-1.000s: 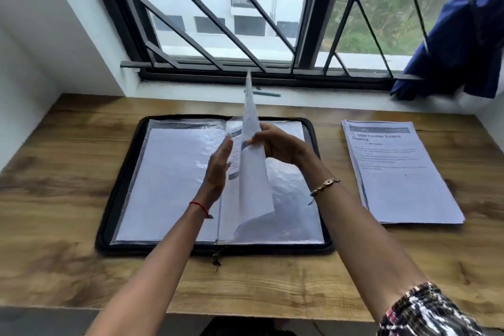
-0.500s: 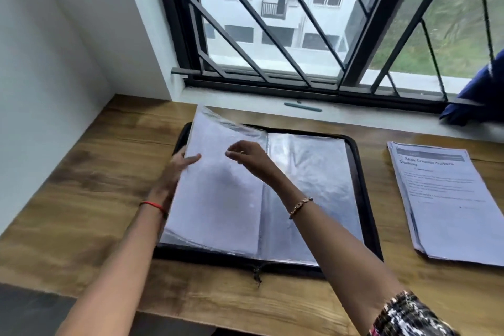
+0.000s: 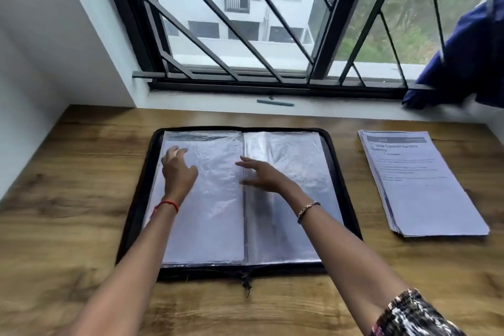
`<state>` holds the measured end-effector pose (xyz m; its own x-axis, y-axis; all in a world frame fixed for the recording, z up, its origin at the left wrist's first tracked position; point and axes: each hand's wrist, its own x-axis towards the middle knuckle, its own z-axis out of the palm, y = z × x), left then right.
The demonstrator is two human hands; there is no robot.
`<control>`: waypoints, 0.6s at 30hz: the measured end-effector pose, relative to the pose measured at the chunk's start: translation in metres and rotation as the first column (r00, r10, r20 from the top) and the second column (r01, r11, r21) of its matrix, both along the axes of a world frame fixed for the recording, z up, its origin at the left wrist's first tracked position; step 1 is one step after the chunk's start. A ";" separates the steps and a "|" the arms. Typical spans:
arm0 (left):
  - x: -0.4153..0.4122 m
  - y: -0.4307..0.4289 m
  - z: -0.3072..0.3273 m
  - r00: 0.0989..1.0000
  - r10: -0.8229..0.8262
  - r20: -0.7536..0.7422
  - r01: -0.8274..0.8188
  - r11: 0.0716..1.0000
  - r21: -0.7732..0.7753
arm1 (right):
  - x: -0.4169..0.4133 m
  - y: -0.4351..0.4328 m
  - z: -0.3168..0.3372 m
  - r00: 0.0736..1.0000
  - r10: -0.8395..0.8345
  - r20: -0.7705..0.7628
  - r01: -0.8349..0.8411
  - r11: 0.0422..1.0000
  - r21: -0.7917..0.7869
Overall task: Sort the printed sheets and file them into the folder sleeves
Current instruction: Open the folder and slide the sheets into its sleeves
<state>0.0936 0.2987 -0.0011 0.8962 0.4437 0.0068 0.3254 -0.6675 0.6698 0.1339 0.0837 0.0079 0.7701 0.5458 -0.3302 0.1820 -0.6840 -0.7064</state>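
Sleeves [image 3: 289, 169], clear plastic, in open black zip folder [image 3: 137, 213]; left hand [image 3: 178, 173] spread on left page, right hand [image 3: 263, 176] straight-fingered near spine. Risk: slick sleeve lifts, creases.

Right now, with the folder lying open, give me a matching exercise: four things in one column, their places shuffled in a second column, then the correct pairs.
Things
1. folder
2. stack of printed sheets
3. pen
4. blue cloth

Places
A. lying on the window sill
B. hanging at the upper right of the view
C. open flat in the middle of the table
D. on the table to the right of the folder, apart from it

Pairs: 1-C, 2-D, 3-A, 4-B
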 end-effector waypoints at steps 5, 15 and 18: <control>0.028 -0.093 0.011 0.957 -0.232 0.177 0.250 0.964 -0.092 | 0.017 -0.078 0.008 0.919 -0.380 0.103 0.374 0.924 0.073; 0.059 -0.297 0.016 0.873 -0.470 0.132 0.486 0.811 -0.325 | 0.026 -0.286 0.023 0.551 -0.776 0.308 0.783 0.608 0.132; 0.068 -0.348 0.011 0.872 -0.481 0.085 0.477 0.799 -0.366 | 0.032 -0.344 0.011 0.486 -0.815 0.315 0.833 0.541 0.115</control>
